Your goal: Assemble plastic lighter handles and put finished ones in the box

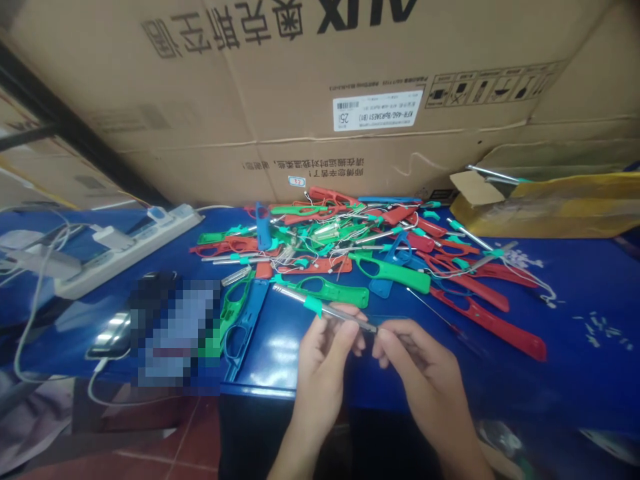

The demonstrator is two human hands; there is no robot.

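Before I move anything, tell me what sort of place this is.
Likely a small workshop or home assembly bench: red, green and blue plastic casings pile up on the blue tabletop, loose metal rods lie among them, and the left hand and right hand handle a metal tube.

A silver metal tube (345,315) with a green collar (313,305) slants above the blue table (270,353).

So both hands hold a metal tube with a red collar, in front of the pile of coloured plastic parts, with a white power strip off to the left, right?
Not quite: the collar is teal-green, not red, as the head view shows. The left hand and right hand do hold the metal tube, before the coloured plastic parts, with the white power strip off left.
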